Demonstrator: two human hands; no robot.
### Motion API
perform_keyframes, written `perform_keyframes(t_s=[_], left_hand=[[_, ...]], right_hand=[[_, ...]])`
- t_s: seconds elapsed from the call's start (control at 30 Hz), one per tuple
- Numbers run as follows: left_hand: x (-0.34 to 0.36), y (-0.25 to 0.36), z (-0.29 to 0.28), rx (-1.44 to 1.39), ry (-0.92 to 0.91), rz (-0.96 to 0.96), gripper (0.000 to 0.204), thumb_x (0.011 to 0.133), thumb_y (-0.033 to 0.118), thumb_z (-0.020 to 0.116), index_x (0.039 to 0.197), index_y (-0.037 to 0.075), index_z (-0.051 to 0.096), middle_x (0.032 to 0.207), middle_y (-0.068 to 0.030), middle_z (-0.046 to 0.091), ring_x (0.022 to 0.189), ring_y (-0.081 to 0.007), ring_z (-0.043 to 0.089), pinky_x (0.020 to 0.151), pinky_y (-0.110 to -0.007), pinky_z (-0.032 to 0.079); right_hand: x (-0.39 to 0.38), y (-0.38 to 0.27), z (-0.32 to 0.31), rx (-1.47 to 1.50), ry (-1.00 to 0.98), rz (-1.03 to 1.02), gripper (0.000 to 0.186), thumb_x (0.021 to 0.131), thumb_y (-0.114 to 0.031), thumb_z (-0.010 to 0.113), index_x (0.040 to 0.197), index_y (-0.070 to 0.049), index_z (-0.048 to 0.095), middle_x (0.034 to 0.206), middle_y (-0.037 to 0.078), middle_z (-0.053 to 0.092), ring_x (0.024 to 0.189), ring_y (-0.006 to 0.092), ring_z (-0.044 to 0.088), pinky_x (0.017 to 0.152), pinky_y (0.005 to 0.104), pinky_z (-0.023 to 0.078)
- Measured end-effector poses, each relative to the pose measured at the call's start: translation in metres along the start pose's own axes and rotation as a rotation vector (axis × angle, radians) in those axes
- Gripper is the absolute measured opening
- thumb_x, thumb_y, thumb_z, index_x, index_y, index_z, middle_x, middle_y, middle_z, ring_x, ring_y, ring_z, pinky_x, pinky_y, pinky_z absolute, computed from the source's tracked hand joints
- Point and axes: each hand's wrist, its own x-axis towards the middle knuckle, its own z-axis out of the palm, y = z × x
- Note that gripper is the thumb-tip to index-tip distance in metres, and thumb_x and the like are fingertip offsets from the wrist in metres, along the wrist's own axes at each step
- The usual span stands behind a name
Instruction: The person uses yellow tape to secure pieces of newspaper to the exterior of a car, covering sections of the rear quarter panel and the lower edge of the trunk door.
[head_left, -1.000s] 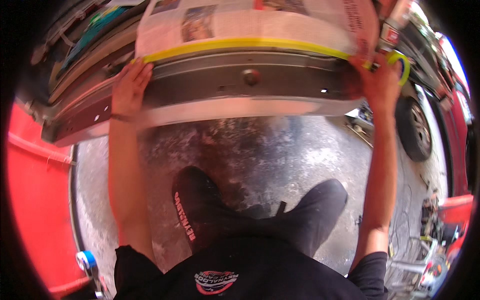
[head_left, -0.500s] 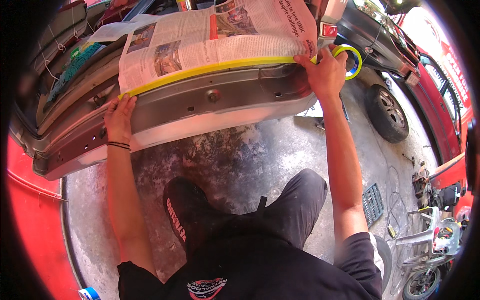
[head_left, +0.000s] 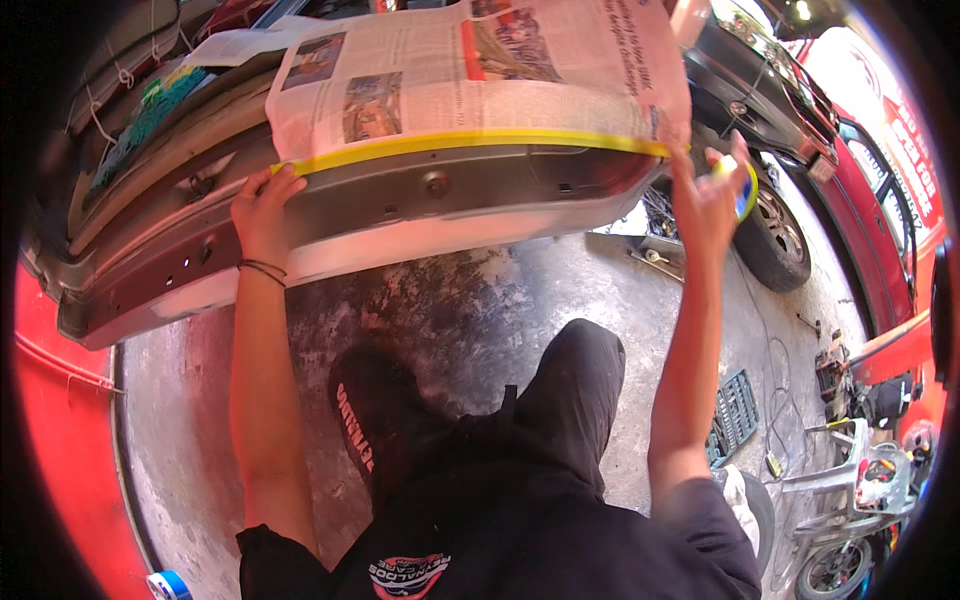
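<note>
A newspaper sheet (head_left: 410, 80) lies over the top of a metal car panel (head_left: 500, 190), with a strip of yellow tape (head_left: 460, 141) along its lower edge. My left hand (head_left: 264, 210) has its fingertips closed at the left end of the strip, on the tape. My right hand (head_left: 706, 200), slightly blurred, is at the strip's right end, one finger near the tape and others around a yellow tape roll (head_left: 746, 192) with a blue core.
A loose wheel (head_left: 775, 250), a grey plastic chair (head_left: 840, 465) and an open tool case (head_left: 732, 418) stand or lie on the stained floor at right. A dark red car (head_left: 865, 230) is behind them. A red panel (head_left: 55, 420) stands at left; a blue roll (head_left: 170, 585) sits below it.
Since half a second ago both hands have shifted rightward in the view, the left one slightly higher, the right one lower. The right hand's fingers have lifted and spread somewhat around the tape roll.
</note>
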Motion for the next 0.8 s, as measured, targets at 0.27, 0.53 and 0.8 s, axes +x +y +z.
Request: perform_keyframes(t_s=[0.27, 0.53, 0.8], left_hand=[[0.001, -0.006, -0.004, -0.011, -0.003, -0.046, 0.021, 0.096, 0.003, 0.081, 0.111, -0.004, 0.068, 0.105, -0.0128, 0.075, 0.092, -0.0224, 0.078, 0.087, -0.03, 0.064], [0.008, -0.015, -0.022, 0.163, -0.02, 0.146, 0.016, 0.097, 0.009, 0.08, 0.106, -0.002, 0.072, 0.105, -0.0089, 0.075, 0.092, -0.0191, 0.075, 0.085, -0.03, 0.06], [0.008, -0.008, -0.028, 0.059, 0.019, 0.035, 0.017, 0.097, 0.005, 0.078, 0.111, 0.0, 0.069, 0.104, -0.0068, 0.068, 0.093, -0.0185, 0.069, 0.082, -0.032, 0.061]], right_hand=[[-0.266, -0.025, -0.105, -0.082, -1.061, 0.015, 0.038, 0.102, -0.017, 0.064, 0.14, -0.009, 0.061, 0.103, 0.022, 0.071, 0.093, 0.0498, 0.07, 0.079, 0.0613, 0.055], [-0.22, -0.064, -0.046, 0.371, -1.065, 0.322, 0.049, 0.099, -0.03, 0.079, 0.141, -0.008, 0.064, 0.129, 0.013, 0.068, 0.117, 0.0289, 0.068, 0.101, 0.0415, 0.054], [-0.218, -0.015, 0.111, 1.914, -0.046, 1.09, 0.024, 0.104, -0.025, 0.075, 0.124, -0.014, 0.069, 0.123, 0.0, 0.075, 0.118, 0.0177, 0.069, 0.104, 0.0446, 0.055]])
